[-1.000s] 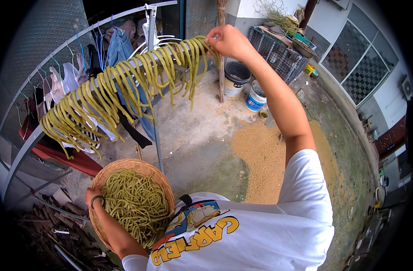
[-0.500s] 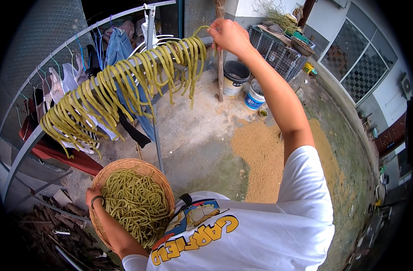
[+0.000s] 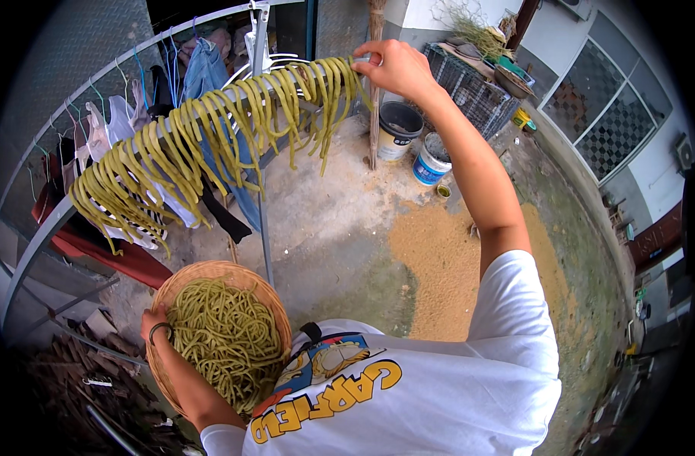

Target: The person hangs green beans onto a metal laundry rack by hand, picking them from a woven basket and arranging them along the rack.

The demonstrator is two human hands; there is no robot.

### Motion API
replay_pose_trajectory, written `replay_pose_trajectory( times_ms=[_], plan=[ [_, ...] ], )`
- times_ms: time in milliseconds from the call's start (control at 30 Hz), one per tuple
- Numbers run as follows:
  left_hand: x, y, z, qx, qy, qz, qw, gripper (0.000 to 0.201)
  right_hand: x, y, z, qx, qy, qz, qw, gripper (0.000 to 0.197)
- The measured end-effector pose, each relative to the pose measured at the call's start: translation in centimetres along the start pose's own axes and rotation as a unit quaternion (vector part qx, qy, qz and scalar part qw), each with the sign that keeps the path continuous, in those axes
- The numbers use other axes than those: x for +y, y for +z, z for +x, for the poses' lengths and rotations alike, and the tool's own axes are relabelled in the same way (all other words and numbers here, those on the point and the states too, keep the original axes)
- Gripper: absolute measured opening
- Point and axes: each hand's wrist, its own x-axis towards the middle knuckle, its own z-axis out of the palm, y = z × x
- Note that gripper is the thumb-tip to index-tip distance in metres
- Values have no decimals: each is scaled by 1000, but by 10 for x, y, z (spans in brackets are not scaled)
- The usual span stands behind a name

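Observation:
A round woven basket (image 3: 285, 319) full of long green beans (image 3: 226, 334) rests against my body at the lower left. My left hand (image 3: 156, 322) is closed on its left rim. Many more long beans (image 3: 188, 137) hang doubled over a grey metal rail (image 3: 51, 220) in a row that runs from near left to upper right. At the rail's far right end, my right hand (image 3: 393, 67) pinches the last long bean (image 3: 360, 82), which lies over the bar. Part of my fingertips' grip is hidden by the hand.
Clothes on hangers, with blue jeans (image 3: 203, 68) among them, hang behind the rail. A broom (image 3: 375, 91), a black-and-white bucket (image 3: 399, 129) and a blue-and-white bucket (image 3: 431, 159) stand beyond. Tan grain (image 3: 438, 266) is spread on the ground; broken tiles (image 3: 81, 380) lie lower left.
My right hand has moved slightly right and down, and the bean that arched above the rail now lies over it. The basket has shifted slightly left and up with my left hand.

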Motion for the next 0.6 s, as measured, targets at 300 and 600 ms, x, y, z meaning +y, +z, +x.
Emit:
replay_pose_trajectory(
  times_ms=[300, 600],
  plan=[
    [-2, 0, 2, 20, -4, -5, 1000, 61, 10, 8, 9, -41, -39, 108, 993, 34],
    [3, -18, -15, 27, -17, -7, 999, 62, -103, 31, -91, -22, -131, 406, 904, 27]
  ],
)
